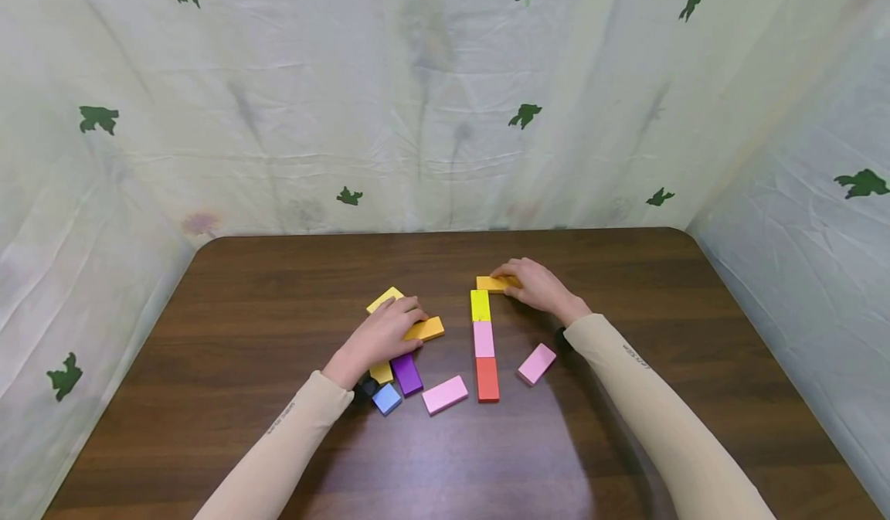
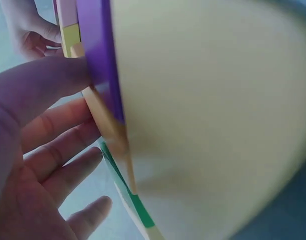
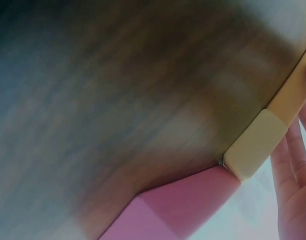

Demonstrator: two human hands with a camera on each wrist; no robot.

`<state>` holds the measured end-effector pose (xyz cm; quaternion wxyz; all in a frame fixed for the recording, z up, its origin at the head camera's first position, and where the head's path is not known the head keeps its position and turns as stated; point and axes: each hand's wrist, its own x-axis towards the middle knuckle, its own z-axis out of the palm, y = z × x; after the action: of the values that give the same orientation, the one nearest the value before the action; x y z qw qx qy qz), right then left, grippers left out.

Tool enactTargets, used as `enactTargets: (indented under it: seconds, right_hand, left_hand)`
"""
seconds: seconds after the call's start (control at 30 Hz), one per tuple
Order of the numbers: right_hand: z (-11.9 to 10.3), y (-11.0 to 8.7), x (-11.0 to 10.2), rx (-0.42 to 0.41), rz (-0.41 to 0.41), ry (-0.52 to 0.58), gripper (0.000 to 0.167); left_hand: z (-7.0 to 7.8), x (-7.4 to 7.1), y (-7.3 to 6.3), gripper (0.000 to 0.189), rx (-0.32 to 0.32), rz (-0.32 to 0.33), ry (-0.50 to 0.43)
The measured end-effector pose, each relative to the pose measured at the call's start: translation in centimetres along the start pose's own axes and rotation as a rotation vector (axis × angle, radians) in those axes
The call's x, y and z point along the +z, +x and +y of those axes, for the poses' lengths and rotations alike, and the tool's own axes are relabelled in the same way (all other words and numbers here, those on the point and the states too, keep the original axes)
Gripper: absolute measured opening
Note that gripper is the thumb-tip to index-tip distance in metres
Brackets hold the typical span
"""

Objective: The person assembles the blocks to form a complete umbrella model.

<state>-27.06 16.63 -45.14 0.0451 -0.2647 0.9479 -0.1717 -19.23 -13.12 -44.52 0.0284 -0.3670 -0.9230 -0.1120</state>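
Note:
My left hand (image 1: 385, 331) is over a loose group of blocks, thumb and fingers at either side of an orange block (image 1: 427, 329). In the left wrist view the fingers are spread below this orange block (image 2: 105, 117), beside a purple block (image 2: 98, 50) and a green block (image 2: 140, 207). My right hand (image 1: 538, 284) pinches another orange block (image 1: 489, 283), which lies crosswise at the far end of a straight row. That row runs from a yellow block (image 1: 480, 305) through a pink block (image 1: 483, 339) to a red block (image 1: 487, 379) nearest me.
Around the left hand lie a yellow block (image 1: 382, 299), a second yellow block (image 1: 381, 373) and a blue block (image 1: 387, 399). One loose pink block (image 1: 445, 395) is left of the row, another pink block (image 1: 536, 364) right of it. Patterned white curtains (image 1: 417, 118) enclose the brown table (image 1: 278, 273).

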Motion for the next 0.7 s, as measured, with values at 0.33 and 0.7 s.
enactTargets:
  seconds: [0.33, 0.7]
  right_hand:
    - [0.01, 0.06, 0.03, 0.014, -0.002, 0.002, 0.033]
    - [-0.13, 0.00, -0.12, 0.012, -0.008, -0.004, 0.033]
  left_hand:
    - [0.35, 0.32, 0.50, 0.030, 0.035, 0.037, 0.002]
    - [0.90, -0.09, 0.97, 0.033, 0.015, 0.028, -0.079]
